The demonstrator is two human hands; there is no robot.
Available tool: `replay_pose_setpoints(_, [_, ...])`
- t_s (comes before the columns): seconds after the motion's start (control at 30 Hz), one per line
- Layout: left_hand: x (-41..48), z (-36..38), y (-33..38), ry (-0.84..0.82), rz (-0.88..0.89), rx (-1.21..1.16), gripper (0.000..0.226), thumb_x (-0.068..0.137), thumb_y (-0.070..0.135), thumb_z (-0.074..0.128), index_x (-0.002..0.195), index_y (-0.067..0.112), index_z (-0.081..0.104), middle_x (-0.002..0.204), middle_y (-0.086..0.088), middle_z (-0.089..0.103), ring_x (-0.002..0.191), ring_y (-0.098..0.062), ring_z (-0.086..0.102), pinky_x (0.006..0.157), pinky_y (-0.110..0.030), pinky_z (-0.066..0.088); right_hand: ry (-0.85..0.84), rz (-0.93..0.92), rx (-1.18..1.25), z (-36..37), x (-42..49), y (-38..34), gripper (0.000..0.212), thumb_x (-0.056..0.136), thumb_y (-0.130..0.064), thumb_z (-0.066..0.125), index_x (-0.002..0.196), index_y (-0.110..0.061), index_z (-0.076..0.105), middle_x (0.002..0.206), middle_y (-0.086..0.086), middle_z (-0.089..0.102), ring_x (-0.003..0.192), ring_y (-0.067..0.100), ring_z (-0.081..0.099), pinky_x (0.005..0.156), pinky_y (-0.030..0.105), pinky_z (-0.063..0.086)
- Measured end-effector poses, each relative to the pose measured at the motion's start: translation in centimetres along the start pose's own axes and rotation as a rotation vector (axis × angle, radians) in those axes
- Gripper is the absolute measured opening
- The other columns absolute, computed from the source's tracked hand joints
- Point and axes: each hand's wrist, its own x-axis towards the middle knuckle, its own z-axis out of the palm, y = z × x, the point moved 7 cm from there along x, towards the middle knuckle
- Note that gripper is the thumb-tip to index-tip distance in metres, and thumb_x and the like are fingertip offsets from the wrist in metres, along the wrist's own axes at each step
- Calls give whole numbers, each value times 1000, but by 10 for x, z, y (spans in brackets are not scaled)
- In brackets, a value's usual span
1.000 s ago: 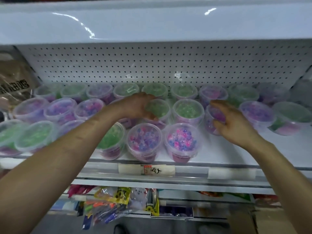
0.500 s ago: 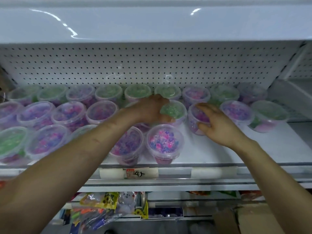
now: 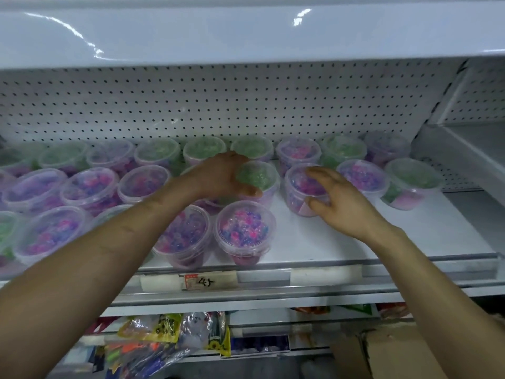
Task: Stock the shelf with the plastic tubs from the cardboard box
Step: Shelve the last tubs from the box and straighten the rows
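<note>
Clear plastic tubs of green or purple-pink beads stand in three rows on the white shelf (image 3: 382, 236). My left hand (image 3: 221, 175) grips a green-bead tub (image 3: 259, 175) in the middle row, fingers over its lid and thumb at its front. My right hand (image 3: 336, 203) holds the purple-bead tub (image 3: 300, 187) just to the right, fingers over the lid and thumb on its side. A purple tub (image 3: 244, 232) stands at the shelf's front edge below my left hand. A corner of the cardboard box (image 3: 393, 354) shows at the bottom right.
A white upper shelf (image 3: 246, 31) overhangs the tubs, with a pegboard back wall (image 3: 218, 105). Bare shelf surface lies at the front right. A price tag (image 3: 202, 281) sits on the rail. Packaged goods (image 3: 169, 340) hang on the lower level.
The view has shifted so the tubs sit further left. My left hand stays on the green tub, and my right hand has opened wider over the purple tub.
</note>
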Motion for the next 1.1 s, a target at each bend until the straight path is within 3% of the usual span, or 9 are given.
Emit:
replay_pose_setpoints(0.23, [-8,-3,-11,0,-2,-89,81,70,85,67,136,41,52,136,13,61,121,-14,60,104,-42,50,-2,-11,31,3,-3,-1,64,100,-29,64,159,-17,41,165,0,38,149,19,37,116,23,26])
replay_pose_setpoints(0.33, [-8,-4,-6,-12,-2,-72,79,71,80,68,136,39,52,138,11,61,122,-16,60,104,-42,49,7,11,40,-2,-4,2,62,100,-29,62,159,-20,41,164,-2,39,144,20,42,114,29,35])
replay_pose_setpoints(0.5, [-7,1,-3,-20,7,-78,70,75,77,69,130,39,49,131,9,60,118,-17,60,102,-44,50,16,104,85,-15,-10,14,68,91,-32,45,158,-20,41,163,2,41,146,23,40,116,29,30])
replay_pose_setpoints(0.63, [-5,0,6,0,-2,-5,91,81,77,65,154,32,35,159,-1,39,143,-27,41,117,-48,37,33,105,83,-26,-12,23,60,92,-27,50,152,-24,47,153,2,51,140,23,47,115,40,41])
replay_pose_setpoints(0.7, [-3,-3,23,22,19,-2,91,87,70,64,159,25,31,165,-4,31,149,-28,32,121,-44,31,34,87,65,-32,-14,24,48,93,-21,57,141,-23,53,142,4,58,131,25,53,107,44,47])
replay_pose_setpoints(0.77, [1,-4,42,24,40,-19,88,88,70,64,157,24,34,164,-5,33,148,-28,34,119,-44,34,38,100,31,-36,-15,30,41,93,-10,62,134,-13,57,134,11,60,124,30,55,101,41,47])
replay_pose_setpoints(0.9, [15,10,81,-45,65,-77,85,84,77,62,149,25,45,153,-4,49,137,-25,47,112,-42,42,44,131,-23,-47,-18,47,56,91,-14,61,146,-6,52,147,16,55,135,35,49,107,34,38])
replay_pose_setpoints(1.0, [26,25,105,-51,84,-99,99,76,91,51,153,30,39,158,-3,45,143,-27,43,118,-47,37,47,147,-36,-56,-24,60,65,93,-15,61,155,-9,44,157,14,47,142,33,44,112,35,36])
replay_pose_setpoints(1.1, [36,37,112,-47,30,-31,114,68,97,45,154,23,37,157,-12,42,143,-36,41,119,-50,33,45,158,-39,-60,-31,69,65,95,-10,63,157,-8,43,159,13,45,144,32,42,111,30,32])
